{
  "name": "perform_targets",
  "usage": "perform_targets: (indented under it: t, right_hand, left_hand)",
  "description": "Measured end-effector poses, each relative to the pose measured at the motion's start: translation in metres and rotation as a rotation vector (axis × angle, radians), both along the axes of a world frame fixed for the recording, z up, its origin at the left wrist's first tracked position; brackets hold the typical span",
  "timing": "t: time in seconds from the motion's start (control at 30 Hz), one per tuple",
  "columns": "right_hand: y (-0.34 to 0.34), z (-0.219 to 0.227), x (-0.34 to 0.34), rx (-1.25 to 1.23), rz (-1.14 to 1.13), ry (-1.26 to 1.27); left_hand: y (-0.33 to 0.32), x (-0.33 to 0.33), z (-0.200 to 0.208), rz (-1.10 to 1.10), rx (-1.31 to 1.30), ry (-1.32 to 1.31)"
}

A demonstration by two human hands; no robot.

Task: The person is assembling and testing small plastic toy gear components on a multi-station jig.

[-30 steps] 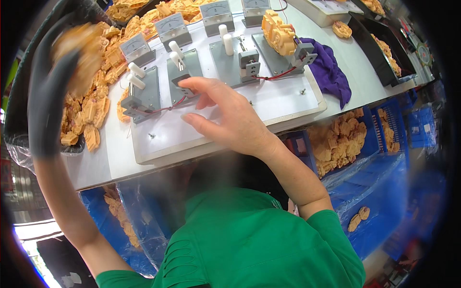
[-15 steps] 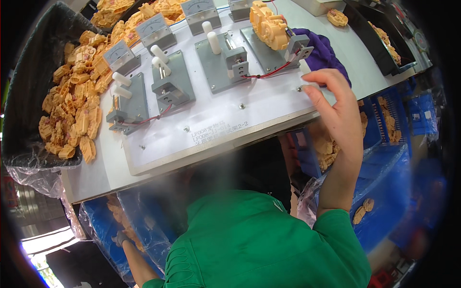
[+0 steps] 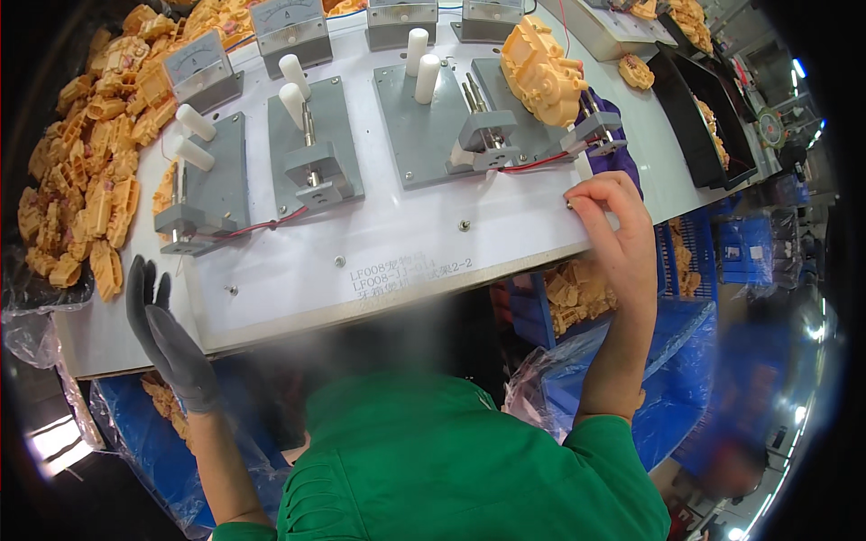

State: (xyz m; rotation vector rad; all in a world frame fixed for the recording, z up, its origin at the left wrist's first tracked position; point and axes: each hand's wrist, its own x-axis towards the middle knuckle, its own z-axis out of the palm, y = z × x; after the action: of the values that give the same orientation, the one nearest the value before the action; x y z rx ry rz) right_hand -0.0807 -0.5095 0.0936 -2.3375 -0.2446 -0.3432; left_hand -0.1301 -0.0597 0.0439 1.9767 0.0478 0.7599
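Moment notes, clock face centred on the view.

Right hand (image 3: 622, 230), bare, at 2–3 o'clock: thumb and forefinger brought together, pinching, as far as shows, the small toggle switch (image 3: 570, 205) at the right end of the white fixture board (image 3: 397, 221). Half a second ago these fingertips were near the switch, not closed on it.

Left hand (image 3: 180, 356), dark-gloved, at 8–9 o'clock: fingers loosely spread, thumb apart, no part visible in it. Change: it was down in the blue bin (image 3: 135, 442) at 8 o'clock; it is now up beside the bench's front edge.

Orange part (image 3: 546, 81) at 1 o'clock: seated on the rightmost grey station, against its pin block (image 3: 600, 126); location on the station unchanged. The other three stations carry no part on their white posts.

Meters (image 3: 289, 22) stand behind the stations, 10 to 12 o'clock; needle positions too small to read.

Interpretation: the left hand looks free, and attention seems to have passed to the switch on the loaded station's side.

Also noted: heap of orange parts (image 3: 90, 180) at 9–10 o'clock; purple cloth (image 3: 625, 167) at 2 o'clock.
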Motion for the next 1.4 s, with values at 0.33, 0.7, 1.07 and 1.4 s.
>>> perform_targets:
  t: [0.33, 0.7, 1.07, 1.4]
  right_hand:
    - [-0.005, -0.003, -0.001, -0.008, -0.005, 0.048]
    - [-0.007, -0.005, 0.000, 0.018, 0.019, 0.069]
    - [-0.009, -0.010, 0.000, 0.051, 0.034, 0.051]
    - [-0.009, -0.016, -0.001, 0.102, 0.017, 0.010]
  left_hand:
    - [0.031, -0.012, -0.057, -0.003, 0.174, 0.100]
    - [0.047, -0.021, -0.071, -0.005, 0.477, 0.055]
    - [0.043, -0.018, -0.062, -0.029, -0.008, 0.247]
    - [0.033, -0.012, -0.061, 0.002, 0.505, -0.002]
